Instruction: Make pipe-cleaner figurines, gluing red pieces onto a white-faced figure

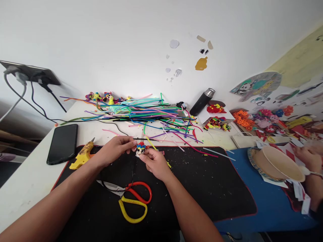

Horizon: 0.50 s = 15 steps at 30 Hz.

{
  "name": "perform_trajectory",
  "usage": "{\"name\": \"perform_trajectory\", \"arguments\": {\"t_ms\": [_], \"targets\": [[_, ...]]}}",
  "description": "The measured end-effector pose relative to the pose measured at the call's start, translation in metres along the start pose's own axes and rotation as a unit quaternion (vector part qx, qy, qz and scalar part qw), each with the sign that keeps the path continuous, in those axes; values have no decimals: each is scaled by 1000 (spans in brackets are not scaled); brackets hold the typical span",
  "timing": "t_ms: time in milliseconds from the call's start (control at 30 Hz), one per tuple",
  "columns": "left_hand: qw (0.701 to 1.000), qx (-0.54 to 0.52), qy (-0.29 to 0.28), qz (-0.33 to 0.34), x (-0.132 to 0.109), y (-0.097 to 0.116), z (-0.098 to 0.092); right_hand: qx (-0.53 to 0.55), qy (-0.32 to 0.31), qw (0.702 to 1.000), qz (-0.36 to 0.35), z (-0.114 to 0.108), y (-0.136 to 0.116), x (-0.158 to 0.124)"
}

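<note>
A small painted doll head (pixel 140 152), with a white and black face and a blue and red cap, is pinched in my right hand (pixel 156 164). My left hand (pixel 118 149) is closed in a pinch at the head's left edge; what lies between its fingertips is too small to tell. A thin black strand (pixel 133 168) hangs below the head. Below my hands, scissors (pixel 135 198) with one red and one yellow handle lie partly open on the black mat (pixel 202 188). Left of my left wrist lies a yellow glue gun (pixel 83 157).
Many coloured pipe cleaners (pixel 151 112) are heaped along the wall. A phone (pixel 62 144) lies at left; a black flask (pixel 202 102) leans behind. Small figures (pixel 217 123) stand at right. Another person's hand (pixel 308 156) is near a round bowl (pixel 282 164).
</note>
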<state>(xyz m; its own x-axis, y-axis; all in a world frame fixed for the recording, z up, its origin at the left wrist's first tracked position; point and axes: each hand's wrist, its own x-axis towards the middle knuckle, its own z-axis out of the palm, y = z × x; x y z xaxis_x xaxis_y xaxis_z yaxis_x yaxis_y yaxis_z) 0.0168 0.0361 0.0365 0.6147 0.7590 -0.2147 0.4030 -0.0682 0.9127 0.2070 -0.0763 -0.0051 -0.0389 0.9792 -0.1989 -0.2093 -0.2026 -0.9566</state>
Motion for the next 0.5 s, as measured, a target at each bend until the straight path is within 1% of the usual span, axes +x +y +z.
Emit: {"name": "perform_trajectory", "arguments": {"t_ms": [167, 500], "targets": [[999, 33, 9, -1, -1, 3, 0, -10, 3, 1000, 1, 0, 0, 1], [999, 45, 18, -13, -1, 9, 0, -13, 3, 1000, -7, -1, 2, 1]]}}
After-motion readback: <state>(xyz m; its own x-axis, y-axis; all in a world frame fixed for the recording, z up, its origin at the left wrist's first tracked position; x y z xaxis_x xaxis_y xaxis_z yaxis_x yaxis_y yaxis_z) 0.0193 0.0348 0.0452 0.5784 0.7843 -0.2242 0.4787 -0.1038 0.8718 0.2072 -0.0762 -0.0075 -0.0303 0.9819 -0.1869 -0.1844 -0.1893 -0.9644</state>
